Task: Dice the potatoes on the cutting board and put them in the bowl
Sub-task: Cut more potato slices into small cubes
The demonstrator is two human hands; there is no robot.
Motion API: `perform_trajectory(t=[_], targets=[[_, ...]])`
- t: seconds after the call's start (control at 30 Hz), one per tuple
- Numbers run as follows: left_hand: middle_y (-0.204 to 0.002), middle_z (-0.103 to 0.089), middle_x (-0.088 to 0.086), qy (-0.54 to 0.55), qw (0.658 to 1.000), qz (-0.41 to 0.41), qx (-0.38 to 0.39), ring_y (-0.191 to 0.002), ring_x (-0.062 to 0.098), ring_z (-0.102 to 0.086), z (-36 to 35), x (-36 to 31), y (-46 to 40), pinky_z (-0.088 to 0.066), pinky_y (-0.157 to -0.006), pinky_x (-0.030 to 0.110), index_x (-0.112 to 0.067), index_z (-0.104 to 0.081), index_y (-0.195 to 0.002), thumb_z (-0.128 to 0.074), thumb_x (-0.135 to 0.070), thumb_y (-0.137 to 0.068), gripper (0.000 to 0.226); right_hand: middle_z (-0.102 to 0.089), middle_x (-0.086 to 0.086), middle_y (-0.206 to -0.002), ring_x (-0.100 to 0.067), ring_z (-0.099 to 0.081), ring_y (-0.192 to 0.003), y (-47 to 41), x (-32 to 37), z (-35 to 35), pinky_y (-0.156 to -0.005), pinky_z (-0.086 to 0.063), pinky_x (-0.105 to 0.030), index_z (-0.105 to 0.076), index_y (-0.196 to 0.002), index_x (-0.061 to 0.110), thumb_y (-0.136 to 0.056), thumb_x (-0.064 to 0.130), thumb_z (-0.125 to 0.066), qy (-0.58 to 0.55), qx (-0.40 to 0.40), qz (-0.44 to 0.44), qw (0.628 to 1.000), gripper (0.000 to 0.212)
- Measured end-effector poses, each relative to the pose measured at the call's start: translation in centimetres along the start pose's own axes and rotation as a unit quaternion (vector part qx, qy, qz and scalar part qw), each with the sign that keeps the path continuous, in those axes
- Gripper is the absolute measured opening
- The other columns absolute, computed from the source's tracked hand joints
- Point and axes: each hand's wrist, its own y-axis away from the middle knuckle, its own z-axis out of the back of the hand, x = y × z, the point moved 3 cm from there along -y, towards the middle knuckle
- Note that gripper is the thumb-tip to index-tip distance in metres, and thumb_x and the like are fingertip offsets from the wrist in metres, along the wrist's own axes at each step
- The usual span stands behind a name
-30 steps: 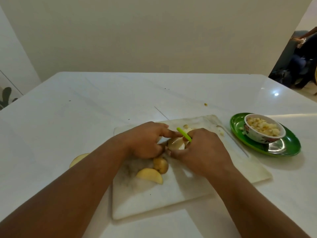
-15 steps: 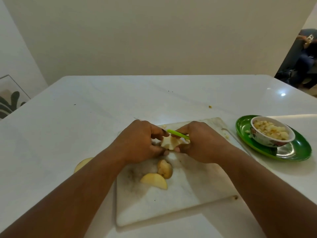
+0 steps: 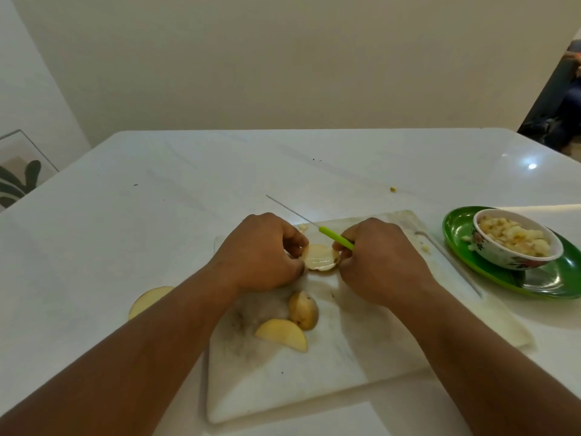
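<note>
On the white cutting board (image 3: 330, 379) a stack of pale potato slices (image 3: 320, 258) lies between my hands. My left hand (image 3: 264, 253) pinches the stack from the left. My right hand (image 3: 380, 262) grips a knife by its green handle (image 3: 335, 237) and touches the stack's right side; the thin blade points up and to the left, above the slices. Nearer me on the board lie a potato chunk with skin (image 3: 303, 310) and a pale wedge (image 3: 281, 334). A floral bowl (image 3: 515, 261) holding diced potato stands at the right.
The bowl sits on a green plate (image 3: 566, 278) to the right of the board. Another potato slice (image 3: 149, 300) lies on the white table (image 3: 125, 221) left of the board. A small crumb (image 3: 393, 189) lies farther back. A person sits at the far right.
The potato piece between my hands now lies as a flat stack of slices. The knife blade has swung out, pointing up and left over the table. Both hands stay around the potato.
</note>
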Motion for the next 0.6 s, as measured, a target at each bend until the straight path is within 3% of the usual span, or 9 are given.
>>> perform_trajectory(t=[0.13, 0.27, 0.33, 0.4, 0.5, 0.6], targets=[[-0.087, -0.074, -0.021, 0.009, 1.0, 0.011, -0.002, -0.071, -0.011, -0.061, 0.0, 0.3, 0.0, -0.049, -0.07, 0.013, -0.034, -0.079, -0.111, -0.086, -0.031, -0.074, 0.038, -0.067, 0.006, -0.073, -0.013, -0.063, -0.069, 0.0, -0.1, 0.2, -0.066, -0.059, -0.035, -0.074, -0.081, 0.026, -0.079, 0.014, -0.062, -0.017, -0.012, 0.012, 1.0, 0.017], [-0.117, -0.066, -0.024, -0.046, 0.999, -0.024, -0.006, -0.111, 0.002, -0.055, -0.1, 0.0, 0.4, -0.05, -0.095, 0.027, -0.044, -0.063, -0.133, -0.082, -0.056, -0.074, 0.063, -0.064, 0.009, -0.071, -0.007, -0.058, -0.065, 1.6, -1.0, 1.6, -0.055, -0.046, -0.028, -0.069, -0.087, 0.027, -0.087, 0.034, -0.066, -0.043, -0.02, 0.032, 0.998, 0.007], [-0.13, -0.061, -0.023, -0.074, 0.996, -0.046, -0.002, -0.125, 0.008, -0.046, -0.3, -0.1, 0.5, -0.044, -0.101, 0.029, -0.047, -0.058, -0.138, -0.077, -0.064, -0.076, 0.067, -0.062, 0.017, -0.089, -0.002, -0.055, -0.078, 3.4, -1.7, 2.4, -0.062, -0.039, -0.023, -0.063, -0.115, 0.04, -0.094, 0.044, -0.058, -0.078, -0.003, 0.031, 0.997, 0.021], [-0.134, -0.062, -0.019, -0.096, 0.994, -0.059, 0.006, -0.128, 0.009, -0.047, -0.4, -0.2, 0.3, -0.044, -0.104, 0.032, -0.047, -0.061, -0.135, -0.074, -0.066, -0.079, 0.06, -0.058, 0.016, -0.1, -0.005, -0.053, -0.089, 5.8, -2.1, 2.5, -0.071, -0.04, -0.026, -0.048, -0.134, 0.046, -0.101, 0.04, -0.045, -0.068, 0.018, 0.025, 0.997, 0.034], [-0.134, -0.065, -0.016, -0.116, 0.991, -0.064, 0.008, -0.126, 0.011, -0.051, -0.4, -0.4, 0.1, -0.045, -0.105, 0.036, -0.046, -0.066, -0.131, -0.07, -0.065, -0.084, 0.051, -0.061, 0.015, -0.102, -0.009, -0.054, -0.096, 8.9, -1.9, 1.9, -0.081, -0.042, -0.03, -0.039, -0.138, 0.049, -0.102, 0.034, -0.037, -0.016, 0.014, 0.029, 0.999, 0.039], [-0.131, -0.067, -0.014, -0.107, 0.992, -0.059, 0.005, -0.123, 0.011, -0.053, -0.4, -0.4, 0.0, -0.045, -0.104, 0.035, -0.045, -0.068, -0.129, -0.072, -0.063, -0.084, 0.048, -0.063, 0.018, -0.12, -0.006, -0.052, -0.112, 9.7, -2.0, 1.6, -0.087, -0.035, -0.02, -0.048, -0.138, 0.043, -0.102, 0.028, -0.041, -0.034, -0.006, 0.013, 0.999, 0.04]])
